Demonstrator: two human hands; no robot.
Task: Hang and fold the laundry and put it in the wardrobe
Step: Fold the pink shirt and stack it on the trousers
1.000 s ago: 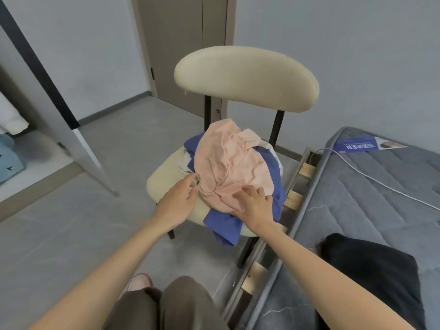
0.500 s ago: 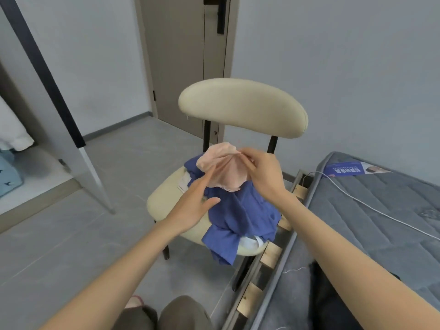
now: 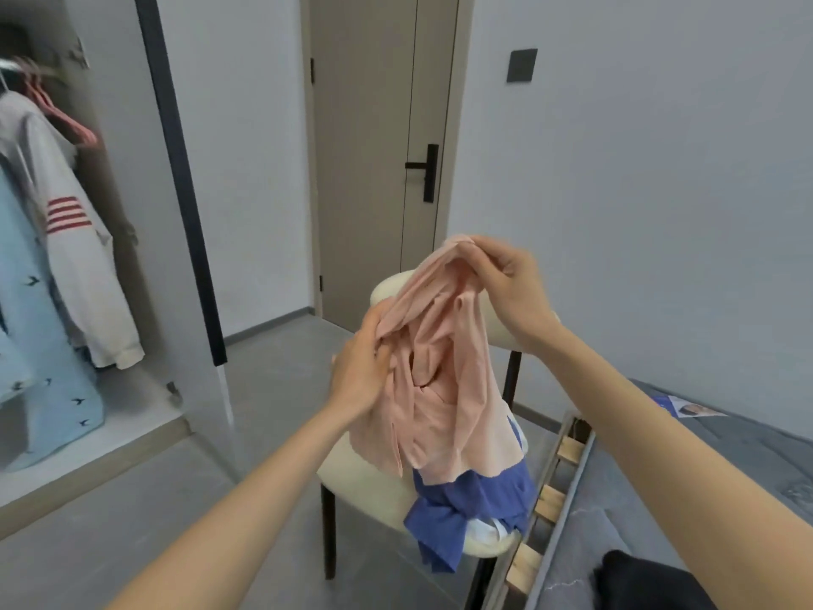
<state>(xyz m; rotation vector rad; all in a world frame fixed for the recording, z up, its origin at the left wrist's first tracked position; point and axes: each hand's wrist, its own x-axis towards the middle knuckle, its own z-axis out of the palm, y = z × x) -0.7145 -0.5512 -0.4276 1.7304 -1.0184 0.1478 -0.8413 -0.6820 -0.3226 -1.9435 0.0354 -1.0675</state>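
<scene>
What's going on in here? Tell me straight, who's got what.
A person is sorting laundry at the chair. Both hands hold the pink garment up above it: the right hand pinches its top edge, the left hand grips a bunch lower down. A blue garment lies on the chair beneath, not yet dealt with. The wardrobe on the left stands open, with a white jacket hanging inside.

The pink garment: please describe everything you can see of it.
The pink garment is thin, soft-looking cloth, crumpled, hanging in long folds. The right hand pinches its top edge; the left hand grips a bunch lower on its side. It hangs above the chair, its lower hem in front of the blue garment lying there.
</scene>
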